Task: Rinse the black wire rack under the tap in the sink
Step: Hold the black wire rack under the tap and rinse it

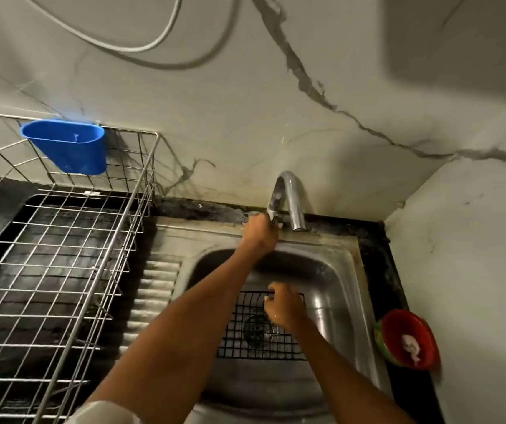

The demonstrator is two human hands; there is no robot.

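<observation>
The black wire rack (245,338) lies flat inside the steel sink (340,270), over the drain. My right hand (284,306) grips the rack's far edge. My left hand (259,234) reaches up to the back of the sink and is closed around the handle of the chrome tap (291,197). The tap's curved spout points down at the sink's back rim. I see no stream of water.
A large steel dish rack (62,270) stands on the dark counter to the left, with a blue plastic holder (68,145) hung on its back. A red bowl (406,338) sits on the counter at the right, close to the wall.
</observation>
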